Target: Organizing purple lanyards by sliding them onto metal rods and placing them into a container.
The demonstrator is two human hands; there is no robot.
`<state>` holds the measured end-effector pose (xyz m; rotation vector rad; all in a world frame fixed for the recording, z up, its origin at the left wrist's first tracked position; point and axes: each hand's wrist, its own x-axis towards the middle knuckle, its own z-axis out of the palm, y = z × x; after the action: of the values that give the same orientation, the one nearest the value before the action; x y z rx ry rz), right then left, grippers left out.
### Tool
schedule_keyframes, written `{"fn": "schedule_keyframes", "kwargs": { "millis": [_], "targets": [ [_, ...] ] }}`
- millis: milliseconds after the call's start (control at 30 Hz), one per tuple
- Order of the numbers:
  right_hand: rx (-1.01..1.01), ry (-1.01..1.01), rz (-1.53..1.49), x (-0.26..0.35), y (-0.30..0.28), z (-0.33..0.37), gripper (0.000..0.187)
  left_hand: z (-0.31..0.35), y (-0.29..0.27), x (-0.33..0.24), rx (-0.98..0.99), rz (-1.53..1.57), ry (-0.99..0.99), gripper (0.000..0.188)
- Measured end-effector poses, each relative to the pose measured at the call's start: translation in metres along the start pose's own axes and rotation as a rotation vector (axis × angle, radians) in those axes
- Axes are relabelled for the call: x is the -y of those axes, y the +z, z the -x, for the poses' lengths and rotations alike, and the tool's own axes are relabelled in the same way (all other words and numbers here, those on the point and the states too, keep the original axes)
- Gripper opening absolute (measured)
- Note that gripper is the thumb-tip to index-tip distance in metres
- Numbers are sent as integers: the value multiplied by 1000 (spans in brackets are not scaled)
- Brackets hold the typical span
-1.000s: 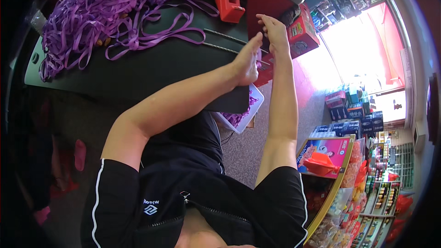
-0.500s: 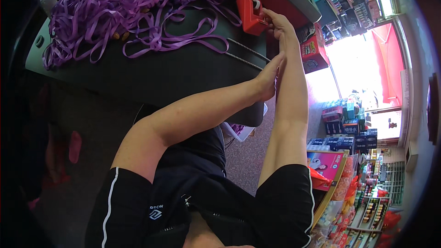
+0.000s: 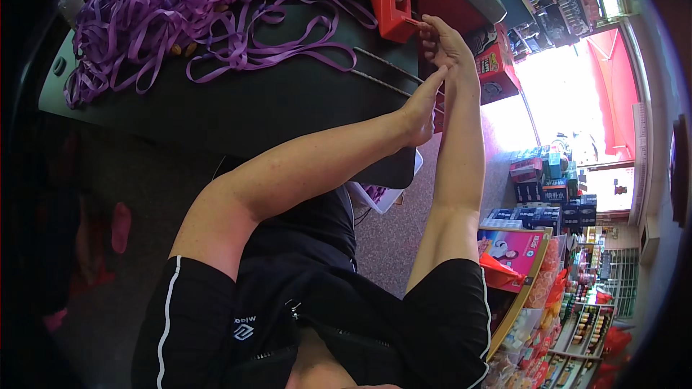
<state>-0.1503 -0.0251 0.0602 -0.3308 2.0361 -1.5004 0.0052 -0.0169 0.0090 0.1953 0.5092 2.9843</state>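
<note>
A red tape dispenser (image 3: 391, 7) stands on the dark table (image 3: 288, 101) near its far right edge. My right hand (image 3: 441, 42) reaches up beside it, fingertips pinched on a thin red strip coming off the dispenser's side. My left hand (image 3: 422, 104) lies lower at the table's right edge, fingers straight and together, its tips against my right wrist. Whether it holds anything is hidden. A big heap of purple ribbon loops (image 3: 180, 14) covers the table's far left, with several loops trailing toward the dispenser.
A white bin (image 3: 382, 198) with purple bits sits under the table's edge. Red boxes (image 3: 497, 61) stand right of the table. Shop shelves with colourful packages (image 3: 548, 187) fill the right side, beside a bright doorway (image 3: 555, 94).
My right hand has closed in on the red dispenser and pinched at its side. My left hand has slid right along the table edge up to my right wrist.
</note>
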Motion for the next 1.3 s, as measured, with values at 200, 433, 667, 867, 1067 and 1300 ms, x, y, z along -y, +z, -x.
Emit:
{"fn": "schedule_keyframes", "kwargs": {
  "millis": [200,433,667,867,1067,1300],
  "targets": [
    [1,-12,22,-5,-3,4,24,-13,-8,7,-52,23,6,68],
    [-85,-31,159,-22,-2,-2,24,-15,-8,10,-60,99,-5,49],
    [-87,-103,199,-30,3,-12,21,-10,-4,7,-68,137,-2,57],
    [-166,-203,350,-37,3,-21,34,-11,-5,10,-86,144,9,67],
    [-188,-358,532,-41,0,-36,33,-12,-5,9,-88,156,26,68],
    [-181,-454,722,-40,-3,-43,32,-4,3,3,-54,169,-60,71]
  ]
}}
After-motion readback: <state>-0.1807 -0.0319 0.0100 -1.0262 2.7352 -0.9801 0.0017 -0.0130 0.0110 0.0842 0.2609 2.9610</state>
